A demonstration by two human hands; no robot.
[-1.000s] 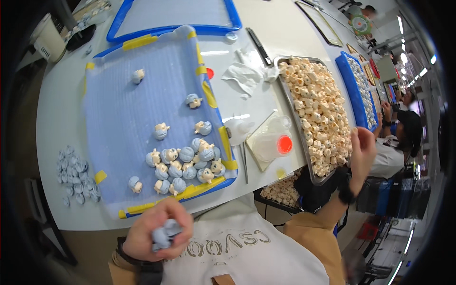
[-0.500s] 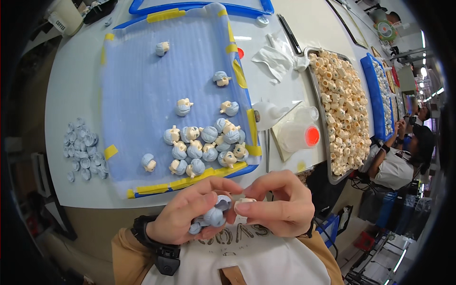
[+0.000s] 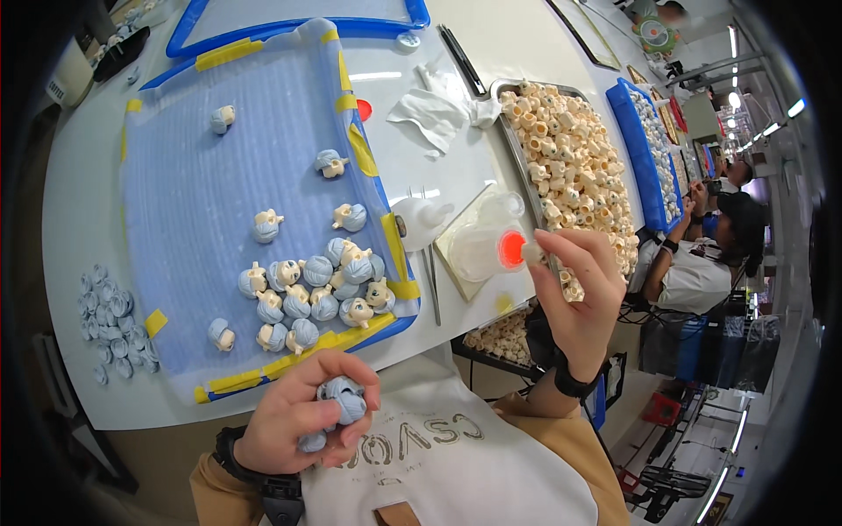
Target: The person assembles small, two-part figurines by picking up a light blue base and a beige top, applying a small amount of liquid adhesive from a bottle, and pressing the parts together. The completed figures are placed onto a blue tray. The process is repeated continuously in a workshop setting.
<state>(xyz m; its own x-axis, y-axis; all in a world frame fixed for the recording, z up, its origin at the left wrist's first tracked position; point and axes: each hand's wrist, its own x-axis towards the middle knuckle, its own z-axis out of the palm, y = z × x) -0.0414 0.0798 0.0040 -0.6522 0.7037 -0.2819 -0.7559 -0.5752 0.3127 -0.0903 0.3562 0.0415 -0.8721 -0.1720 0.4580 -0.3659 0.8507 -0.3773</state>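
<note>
My left hand (image 3: 303, 412) is closed around several light blue doll hair pieces (image 3: 342, 401), held low in front of my shirt. Away to the right, my right hand (image 3: 583, 294) pinches a small cream doll head part (image 3: 532, 254) between thumb and fingertips. That part hangs beside the red end of a translucent bottle (image 3: 478, 252), near a metal tray (image 3: 517, 158) heaped with cream doll head parts (image 3: 579, 158). Doll heads with blue hair (image 3: 296, 301) cluster at the near right corner of a blue cloth-covered tray (image 3: 237, 202), with several more spread across it.
Loose blue hair pieces (image 3: 110, 316) lie on the table left of the covered tray. Beside it on the right are a white squeeze bottle (image 3: 423, 219), tweezers (image 3: 431, 285), crumpled tissue (image 3: 430, 114) and a black pen (image 3: 462, 60). Another person (image 3: 702, 263) sits farther right.
My right hand has moved away from my left and out to the right, carrying a small cream part beside the metal tray. The left hand keeps the blue pieces. The view has swung right.
</note>
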